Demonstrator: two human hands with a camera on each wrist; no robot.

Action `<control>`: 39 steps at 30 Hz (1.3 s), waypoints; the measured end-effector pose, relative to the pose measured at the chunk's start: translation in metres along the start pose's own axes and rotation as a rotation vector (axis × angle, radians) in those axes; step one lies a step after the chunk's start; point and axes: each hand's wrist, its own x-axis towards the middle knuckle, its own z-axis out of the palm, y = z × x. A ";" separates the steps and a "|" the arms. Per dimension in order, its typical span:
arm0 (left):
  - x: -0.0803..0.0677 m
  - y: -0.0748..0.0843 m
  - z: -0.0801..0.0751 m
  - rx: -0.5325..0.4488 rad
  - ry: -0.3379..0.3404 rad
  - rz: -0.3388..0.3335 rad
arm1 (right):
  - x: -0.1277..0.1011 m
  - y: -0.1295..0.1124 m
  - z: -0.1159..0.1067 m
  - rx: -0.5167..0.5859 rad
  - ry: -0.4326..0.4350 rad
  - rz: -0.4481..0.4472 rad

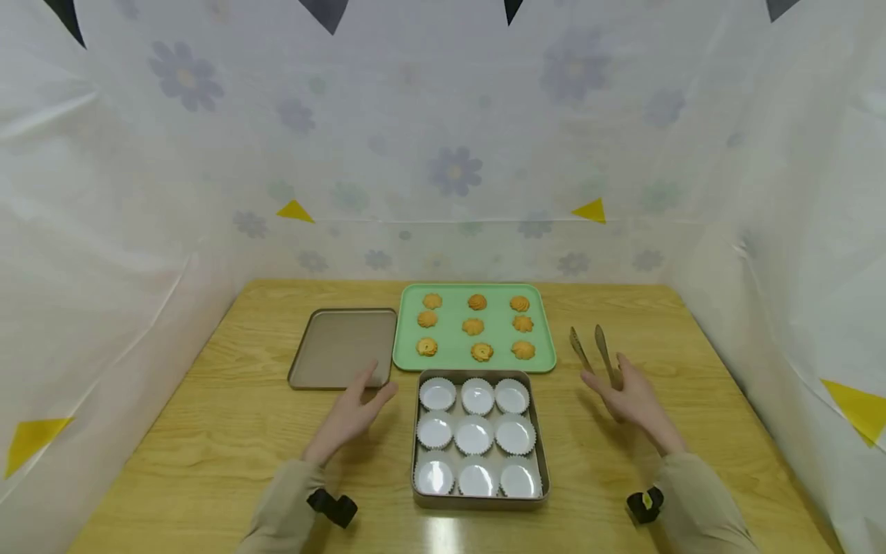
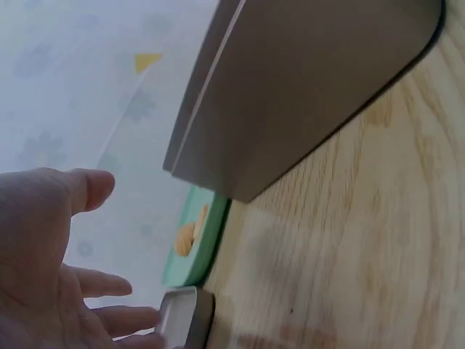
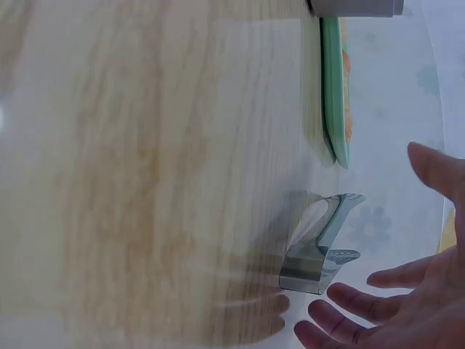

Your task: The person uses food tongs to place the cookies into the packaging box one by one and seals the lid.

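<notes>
My left hand [image 1: 351,418] hovers with fingers spread beside the square tin [image 1: 418,500], near the front of the shallow brown-grey baking tray [image 1: 339,350]. It holds nothing. White fluted paper cups [image 1: 474,435] stand in rows in the tin. Over on the right, my right hand [image 1: 631,396] reaches towards metal tongs [image 3: 309,258], thumb and fingers apart. In the right wrist view the fingertips are near the bend of the tongs without curling round it; whether they touch is unclear. The tongs' two arms point away from me.
Behind the tin lies a green tray [image 1: 453,338] with several golden piped cookies [image 1: 474,327] in rows. Everything stands on a wooden table [image 1: 208,431], enclosed at the back and sides by white flowered sheeting [image 1: 388,154].
</notes>
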 end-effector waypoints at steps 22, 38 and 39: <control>-0.030 0.035 0.031 -0.203 -0.135 0.094 | 0.023 -0.001 -0.007 -0.229 0.012 -0.006; -0.026 0.034 0.039 -0.091 -0.055 0.168 | 0.028 0.000 -0.002 -0.227 -0.005 0.025; -0.026 0.034 0.038 -0.087 -0.053 0.174 | 0.029 0.000 -0.002 -0.231 -0.009 0.032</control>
